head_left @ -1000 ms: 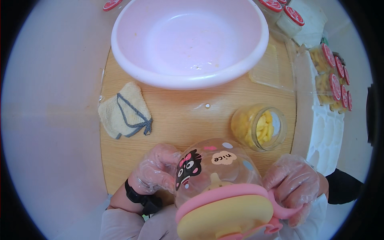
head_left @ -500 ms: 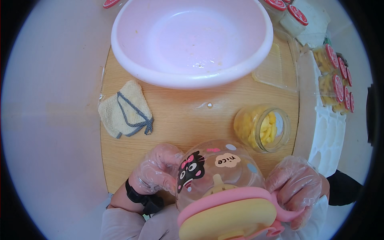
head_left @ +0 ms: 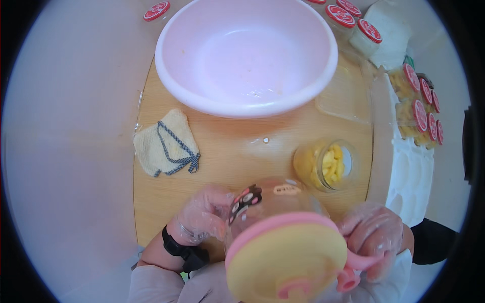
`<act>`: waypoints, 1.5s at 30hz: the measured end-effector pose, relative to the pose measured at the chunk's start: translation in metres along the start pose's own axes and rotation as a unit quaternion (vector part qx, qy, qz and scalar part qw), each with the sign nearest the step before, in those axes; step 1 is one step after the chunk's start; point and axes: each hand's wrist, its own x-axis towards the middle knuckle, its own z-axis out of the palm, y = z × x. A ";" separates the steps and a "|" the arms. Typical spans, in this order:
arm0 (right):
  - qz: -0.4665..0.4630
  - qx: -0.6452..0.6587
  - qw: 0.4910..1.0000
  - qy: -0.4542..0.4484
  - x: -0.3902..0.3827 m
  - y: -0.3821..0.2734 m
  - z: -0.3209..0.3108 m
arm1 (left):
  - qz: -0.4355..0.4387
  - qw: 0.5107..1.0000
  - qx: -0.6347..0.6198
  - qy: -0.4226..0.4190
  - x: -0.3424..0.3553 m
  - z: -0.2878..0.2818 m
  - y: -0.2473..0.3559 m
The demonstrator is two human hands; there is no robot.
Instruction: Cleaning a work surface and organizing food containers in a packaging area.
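In front of me, near the lower edge, is a clear round water bottle [head_left: 273,202] with cartoon stickers, a pink collar and a yellow lid [head_left: 288,255]. It is tilted so the lid faces up toward me. My left hand [head_left: 207,214], in a clear plastic glove, grips the bottle's body from the left. My right hand [head_left: 371,235], gloved the same way, curls round the pink handle [head_left: 361,260] on the right. Just beyond the bottle stands an open glass jar [head_left: 308,164] of yellow fruit pieces; whether they touch I cannot tell.
A large pale pink basin [head_left: 247,108] takes up the table's far part. A cream cloth [head_left: 169,144] with a checked tie lies left. Red-lidded jars [head_left: 404,113] of yellow pieces sit in a white foam tray [head_left: 411,174] at right. More red-lidded jars [head_left: 366,38] stand behind.
The bottle has tipped so that more of its lid's top shows and less of its stickers. Both hands keep their hold. The whole view has shifted slightly.
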 end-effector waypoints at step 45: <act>-0.162 -0.364 0.632 0.665 -0.096 -0.210 -0.166 | 0.193 0.955 -0.080 0.210 0.027 -0.017 -0.009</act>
